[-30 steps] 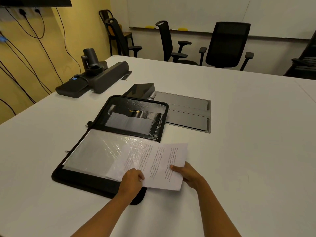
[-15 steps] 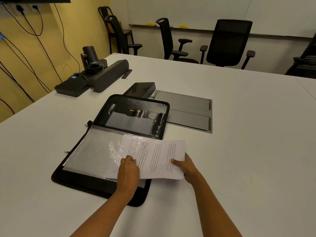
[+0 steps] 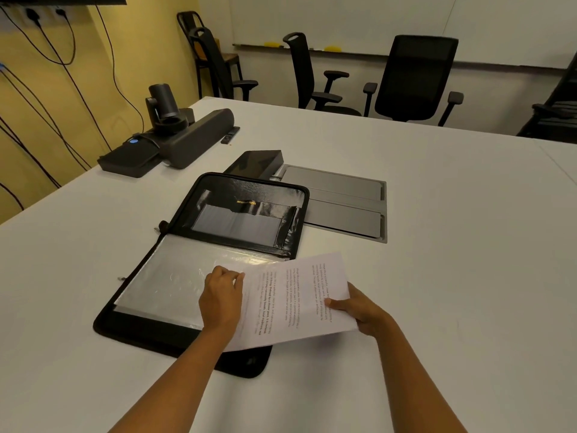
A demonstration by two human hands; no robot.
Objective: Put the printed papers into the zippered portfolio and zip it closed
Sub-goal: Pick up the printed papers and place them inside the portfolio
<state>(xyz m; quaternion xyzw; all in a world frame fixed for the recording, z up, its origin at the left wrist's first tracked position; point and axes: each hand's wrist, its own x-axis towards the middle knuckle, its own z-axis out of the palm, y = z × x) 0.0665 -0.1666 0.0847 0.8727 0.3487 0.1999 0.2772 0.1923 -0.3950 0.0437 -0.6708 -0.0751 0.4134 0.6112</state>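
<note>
Printed papers [image 3: 296,295] now farther right (left edge behind left hand [image 3: 220,303])

Both hands [image 3: 290,303] hold printed papers [image 3: 296,300] over the open portfolio [image 3: 199,270].

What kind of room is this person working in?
Most likely an office meeting room: a large white table with a cable hatch set into it, a video-conference camera on it, and office chairs below a whiteboard.

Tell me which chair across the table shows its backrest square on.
The wide black chair with both armrests visible; the other chairs stand side-on, showing narrow backs.
</note>
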